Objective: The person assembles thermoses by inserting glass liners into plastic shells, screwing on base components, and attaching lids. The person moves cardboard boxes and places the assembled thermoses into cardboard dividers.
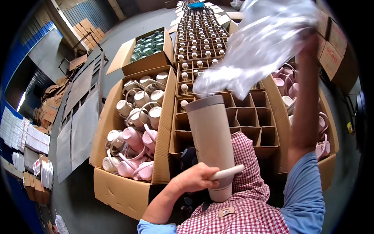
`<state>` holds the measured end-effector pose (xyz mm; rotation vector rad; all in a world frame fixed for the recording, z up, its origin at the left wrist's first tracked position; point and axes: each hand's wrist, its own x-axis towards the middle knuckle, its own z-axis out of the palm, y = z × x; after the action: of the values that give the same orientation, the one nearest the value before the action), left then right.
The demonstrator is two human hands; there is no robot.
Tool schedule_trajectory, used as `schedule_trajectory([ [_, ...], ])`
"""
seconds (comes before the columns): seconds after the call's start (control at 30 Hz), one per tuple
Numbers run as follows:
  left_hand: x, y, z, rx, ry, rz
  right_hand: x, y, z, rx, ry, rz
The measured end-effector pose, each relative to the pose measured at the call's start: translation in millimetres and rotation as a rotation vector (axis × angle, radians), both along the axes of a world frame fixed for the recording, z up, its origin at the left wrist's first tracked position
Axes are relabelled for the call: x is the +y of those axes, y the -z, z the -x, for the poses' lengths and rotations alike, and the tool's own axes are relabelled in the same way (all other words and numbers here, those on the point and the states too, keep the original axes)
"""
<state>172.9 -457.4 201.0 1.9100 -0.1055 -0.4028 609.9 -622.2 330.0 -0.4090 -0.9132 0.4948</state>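
My left hand is closed around the pale handle of a tall beige tumbler. The tumbler stands nearly upright in front of my checked apron, its grey rim at the top and its base near my lap. High on the right, my raised right hand grips a clear plastic bag, which is smeared by motion and spreads toward the tumbler's rim. The fingers of that hand are dark and partly hidden. Beyond the tumbler is a carton with cardboard dividers; several of its near cells hold nothing visible.
On the left, an open carton holds beige and pink handled lids. Behind it is a carton of green glass-like pieces. More pink lids fill a carton on the right. Rows of silver-topped items stretch away in divided cartons.
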Motion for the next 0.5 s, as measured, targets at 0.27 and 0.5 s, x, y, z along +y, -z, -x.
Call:
schedule_trajectory([
  [0.27, 16.7, 12.1, -53.7, -0.257, -0.207, -0.091, -62.1, 164.5, 55.4, -1.026, 0.834, 1.981],
  [0.5, 4.6, 20.2, -57.2, -0.488, -0.233, -0.267, 58.3, 97.3, 122.2, -0.824, 0.715, 1.256],
])
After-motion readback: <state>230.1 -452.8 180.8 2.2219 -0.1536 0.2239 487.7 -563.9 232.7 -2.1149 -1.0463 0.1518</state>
